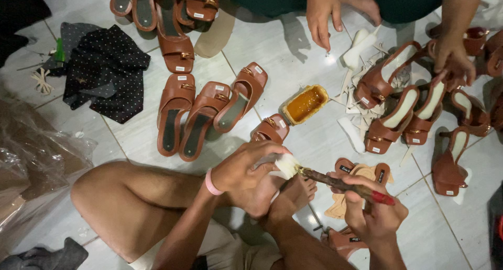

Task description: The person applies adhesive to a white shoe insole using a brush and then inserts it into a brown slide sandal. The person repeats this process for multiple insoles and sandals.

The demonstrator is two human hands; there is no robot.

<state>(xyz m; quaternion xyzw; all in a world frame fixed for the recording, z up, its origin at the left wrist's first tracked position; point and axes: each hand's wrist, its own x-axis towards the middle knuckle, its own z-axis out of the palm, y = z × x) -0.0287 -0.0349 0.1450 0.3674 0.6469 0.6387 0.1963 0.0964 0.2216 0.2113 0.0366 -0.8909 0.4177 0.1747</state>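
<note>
far to the left of our hands lay a dotted black cloth (107, 65) on the tiled floor (293, 55). our left hand (246, 170) was curled around a white insole piece (286, 165), pinching it. our right hand (374, 209) gripped a brush (340, 183), its tip touching that piece. just above both hands sat a glue tray (305, 104) among brown sandals (201, 118). beyond it, another person's hands (322, 10) reached down.

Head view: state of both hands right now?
Left hand: closed on a white insole piece.
Right hand: closed on a glue brush, its tip against the white piece.
</note>
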